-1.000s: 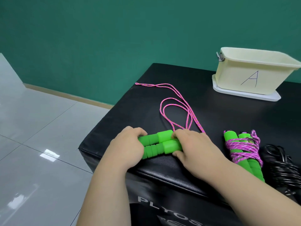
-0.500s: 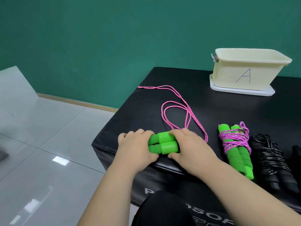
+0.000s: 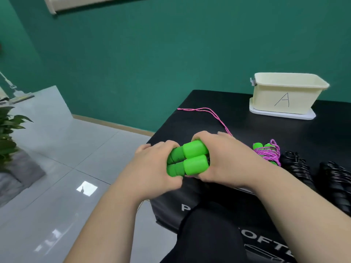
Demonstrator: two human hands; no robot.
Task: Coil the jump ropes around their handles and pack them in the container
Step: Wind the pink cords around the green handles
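Two bright green handles [image 3: 190, 160] lie side by side between my hands, lifted off the black padded table [image 3: 237, 122]. My left hand [image 3: 153, 168] grips their left ends and my right hand [image 3: 220, 160] grips their right ends. Their pink rope [image 3: 210, 112] trails away across the table toward the far left corner. A second green-handled rope [image 3: 266, 152], wound in pink cord, lies to the right. Beyond it rest two coiled black ropes [image 3: 296, 168] [image 3: 336, 183]. The cream container marked A [image 3: 284, 93] stands at the back right on a white lid.
The table's left edge drops to a grey tiled floor [image 3: 66, 168]. A green plant [image 3: 7, 130] stands at far left. A green wall rises behind the table. My dark-clothed knee [image 3: 209, 234] is below the table front.
Both hands have raised the green handles off the table and toward me. The pink rope's loops have been pulled straighter. The camera has tilted upward.
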